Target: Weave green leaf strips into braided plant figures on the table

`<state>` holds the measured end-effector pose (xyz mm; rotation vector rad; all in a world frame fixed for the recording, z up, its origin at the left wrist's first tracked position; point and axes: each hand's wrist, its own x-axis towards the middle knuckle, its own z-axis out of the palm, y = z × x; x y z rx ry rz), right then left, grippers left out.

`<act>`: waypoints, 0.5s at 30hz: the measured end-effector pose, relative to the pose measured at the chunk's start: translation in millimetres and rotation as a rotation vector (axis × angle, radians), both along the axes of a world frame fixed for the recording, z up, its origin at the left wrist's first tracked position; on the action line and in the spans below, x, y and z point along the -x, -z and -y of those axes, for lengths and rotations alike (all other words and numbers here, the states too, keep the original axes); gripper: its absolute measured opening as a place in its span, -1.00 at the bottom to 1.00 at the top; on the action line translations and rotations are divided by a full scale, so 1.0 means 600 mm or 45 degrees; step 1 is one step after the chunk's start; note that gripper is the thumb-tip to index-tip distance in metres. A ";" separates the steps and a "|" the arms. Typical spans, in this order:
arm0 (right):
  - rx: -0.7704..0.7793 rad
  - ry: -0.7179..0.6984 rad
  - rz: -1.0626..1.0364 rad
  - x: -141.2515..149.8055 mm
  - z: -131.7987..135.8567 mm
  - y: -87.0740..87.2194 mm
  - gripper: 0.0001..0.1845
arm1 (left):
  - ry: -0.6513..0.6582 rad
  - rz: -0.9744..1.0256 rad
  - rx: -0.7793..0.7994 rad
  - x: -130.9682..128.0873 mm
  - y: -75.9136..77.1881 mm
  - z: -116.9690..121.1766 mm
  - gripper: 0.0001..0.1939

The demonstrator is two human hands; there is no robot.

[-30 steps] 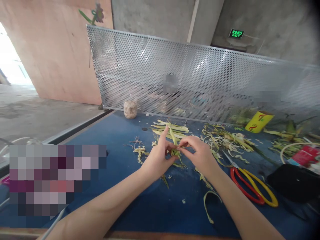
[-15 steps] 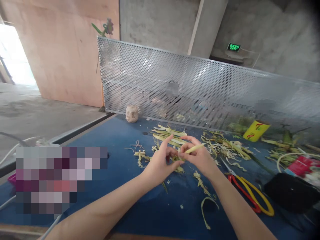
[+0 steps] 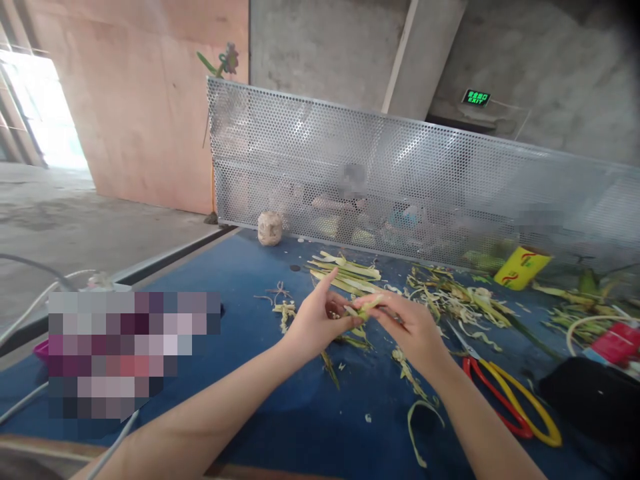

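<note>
Above the blue tabletop my left hand (image 3: 320, 319) pinches one end of a short pale yellow-green leaf strip (image 3: 369, 307), its index finger pointing up. My right hand (image 3: 411, 323) has its thumb and fingertips closed on the same strip, close to the left fingertips. The strip looks folded or bunched between the two hands, and the fingers cover part of it. Longer flat pale leaf strips (image 3: 345, 268) lie on the table just beyond the hands. Curled scraps (image 3: 407, 370) are scattered below and beside them.
Scissors (image 3: 510, 400) with red and yellow handles lie right of my right forearm. A heap of shreds (image 3: 463, 293), a yellow roll (image 3: 523, 268) and a black object (image 3: 590, 397) are on the right. A perforated metal screen (image 3: 350, 167) edges the table; people are behind it. A wrapped lump (image 3: 270, 229) stands by it.
My right hand has turned over the leaf strip, whose free end stuck out to the right before and is now drawn in between the fingers. The view has shifted slightly left.
</note>
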<state>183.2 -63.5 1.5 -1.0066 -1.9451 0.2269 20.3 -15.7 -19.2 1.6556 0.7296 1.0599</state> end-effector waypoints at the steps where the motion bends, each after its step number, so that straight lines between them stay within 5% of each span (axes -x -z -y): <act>1: -0.082 -0.034 0.089 0.000 0.002 -0.001 -0.81 | 0.003 0.023 0.026 0.000 0.001 -0.001 -0.10; 4: -0.211 -0.076 0.238 0.001 0.007 -0.001 -0.80 | 0.025 0.061 0.100 0.000 0.002 -0.003 -0.08; 10: -0.146 -0.091 0.261 -0.001 0.007 -0.001 -0.85 | 0.041 0.078 0.169 -0.001 0.002 -0.004 -0.06; 15: -0.156 0.090 0.365 -0.003 -0.001 0.002 -0.79 | -0.018 0.027 0.162 -0.002 -0.007 0.002 -0.11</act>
